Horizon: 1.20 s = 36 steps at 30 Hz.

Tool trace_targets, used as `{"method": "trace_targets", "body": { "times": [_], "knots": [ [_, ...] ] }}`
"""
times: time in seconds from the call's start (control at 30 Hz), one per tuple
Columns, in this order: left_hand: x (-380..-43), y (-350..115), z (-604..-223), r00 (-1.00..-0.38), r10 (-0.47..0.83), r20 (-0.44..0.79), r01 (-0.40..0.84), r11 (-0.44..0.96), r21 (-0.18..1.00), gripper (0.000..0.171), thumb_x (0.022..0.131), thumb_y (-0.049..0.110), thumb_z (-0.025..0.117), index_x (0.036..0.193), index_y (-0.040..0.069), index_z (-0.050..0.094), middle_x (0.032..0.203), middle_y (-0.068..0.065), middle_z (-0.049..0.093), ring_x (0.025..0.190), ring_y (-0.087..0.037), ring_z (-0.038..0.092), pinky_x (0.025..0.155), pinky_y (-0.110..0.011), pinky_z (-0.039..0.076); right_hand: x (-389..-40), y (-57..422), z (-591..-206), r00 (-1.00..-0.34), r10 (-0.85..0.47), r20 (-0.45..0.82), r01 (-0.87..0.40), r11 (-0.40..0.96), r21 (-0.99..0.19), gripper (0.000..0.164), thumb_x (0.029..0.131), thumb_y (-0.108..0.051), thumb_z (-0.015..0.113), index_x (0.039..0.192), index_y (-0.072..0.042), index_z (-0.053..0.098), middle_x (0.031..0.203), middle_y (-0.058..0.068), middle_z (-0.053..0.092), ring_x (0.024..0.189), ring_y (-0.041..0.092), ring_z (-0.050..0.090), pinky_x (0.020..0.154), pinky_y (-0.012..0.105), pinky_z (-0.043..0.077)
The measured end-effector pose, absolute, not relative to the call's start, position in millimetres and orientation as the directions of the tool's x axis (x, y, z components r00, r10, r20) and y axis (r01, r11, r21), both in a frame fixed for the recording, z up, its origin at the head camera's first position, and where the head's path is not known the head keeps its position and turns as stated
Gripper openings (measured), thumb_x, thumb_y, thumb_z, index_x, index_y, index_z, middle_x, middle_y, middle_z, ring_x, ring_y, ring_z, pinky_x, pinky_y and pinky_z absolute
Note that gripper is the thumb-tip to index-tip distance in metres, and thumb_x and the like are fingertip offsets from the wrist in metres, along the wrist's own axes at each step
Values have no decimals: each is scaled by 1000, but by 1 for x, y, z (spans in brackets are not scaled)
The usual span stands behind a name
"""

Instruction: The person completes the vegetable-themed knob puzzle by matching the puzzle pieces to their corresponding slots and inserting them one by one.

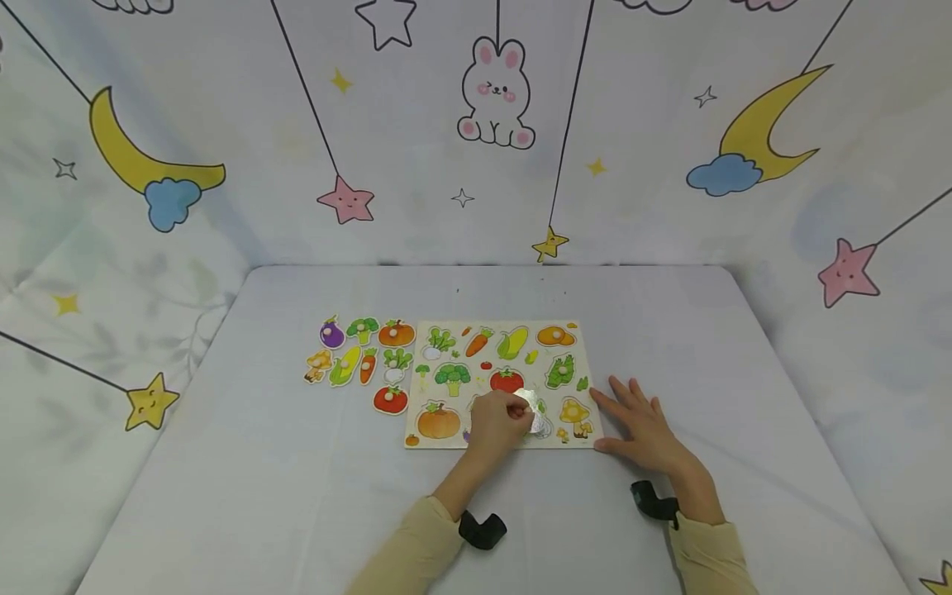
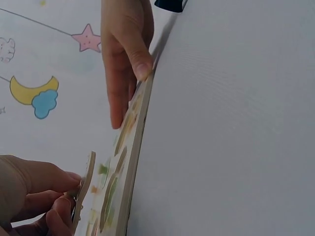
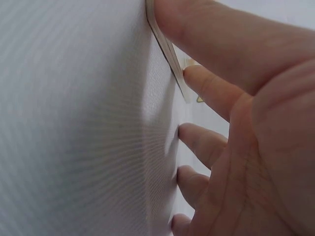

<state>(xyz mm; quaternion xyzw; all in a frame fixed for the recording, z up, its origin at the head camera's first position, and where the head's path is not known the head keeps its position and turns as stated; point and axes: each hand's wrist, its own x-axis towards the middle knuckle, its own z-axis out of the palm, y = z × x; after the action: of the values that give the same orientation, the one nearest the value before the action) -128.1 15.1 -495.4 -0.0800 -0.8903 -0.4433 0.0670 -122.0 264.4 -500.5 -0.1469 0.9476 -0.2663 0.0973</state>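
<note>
My left hand [image 1: 500, 423] pinches a thin wooden puzzle piece [image 2: 84, 189] between thumb and fingers, tilted just above the puzzle board [image 1: 476, 329]. Glare whitens the piece's face in the head view, so I cannot tell what is drawn on it. Below it, a white vegetable picture [image 1: 545, 426] on the board is partly covered. My right hand [image 1: 645, 430] lies with spread fingers at the board's right edge, its thumb [image 3: 197, 24] against the near right corner. Other fingertips touch the white cloth. The board shows a printed pumpkin [image 1: 439, 422], broccoli [image 1: 452, 377], tomato [image 1: 507, 380] and mushroom [image 1: 574, 411].
Left of the board lie several loose knobbed pieces, among them an eggplant [image 1: 331, 334], a pumpkin piece [image 1: 397, 334], a corn piece [image 1: 345, 367] and a tomato piece [image 1: 390, 400]. A white cloth covers the table [image 1: 245, 463]. A patterned curtain [image 1: 416, 124] stands behind.
</note>
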Motion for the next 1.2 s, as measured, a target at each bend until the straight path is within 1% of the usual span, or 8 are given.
{"method": "trace_targets", "body": {
  "times": [0.13,0.33,0.53,0.7,0.97,1.07,1.2],
  "knots": [
    [-126,22,-497,-984,94,151,178,577,797,4,71,10,66,70,8,70,58,7,55,57,-2,46,51,-15,37,-122,265,-501,-937,-334,-99,-232,811,-538,75,70,-36,71,135,-18,39,146,18,16,133,41,0,98,63,-1],
    [-125,26,-499,-990,88,110,141,573,807,4,70,9,65,70,8,69,59,6,55,58,-2,45,51,-15,37,-122,265,-503,-937,-343,-72,-255,807,-533,75,68,-37,71,134,-17,40,145,21,18,132,44,3,97,65,1],
    [-125,28,-501,-992,91,91,127,600,790,5,70,9,66,73,6,70,61,5,57,59,-3,46,51,-15,37,-121,265,-504,-937,-345,-53,-261,794,-549,75,68,-38,71,134,-18,40,144,21,18,132,43,2,97,65,0],
    [-125,29,-502,-990,100,96,137,620,773,6,72,8,67,75,6,71,63,3,60,60,-5,46,52,-15,38,-121,265,-505,-937,-348,-14,-280,776,-565,75,67,-36,72,133,-17,42,142,23,21,131,44,4,95,66,1],
    [-124,30,-500,-987,109,121,162,637,753,6,72,9,67,76,5,71,64,2,61,61,-6,47,53,-16,38,-121,265,-504,-938,-345,-46,-268,800,-537,75,68,-36,72,134,-16,41,144,21,19,132,43,3,96,65,1],
    [-124,31,-499,-986,111,122,165,655,737,6,72,9,67,75,6,71,64,2,61,61,-6,46,53,-16,38,-121,265,-504,-938,-343,-38,-270,798,-538,75,67,-36,72,133,-15,41,144,22,20,132,44,4,96,65,1],
    [-124,32,-499,-984,119,133,178,670,720,5,72,8,67,74,5,71,63,2,60,59,-6,45,52,-16,36,-121,266,-503,-939,-339,-60,-256,805,-536,76,68,-38,71,134,-17,40,145,19,18,133,42,2,98,64,0]
  ]
}}
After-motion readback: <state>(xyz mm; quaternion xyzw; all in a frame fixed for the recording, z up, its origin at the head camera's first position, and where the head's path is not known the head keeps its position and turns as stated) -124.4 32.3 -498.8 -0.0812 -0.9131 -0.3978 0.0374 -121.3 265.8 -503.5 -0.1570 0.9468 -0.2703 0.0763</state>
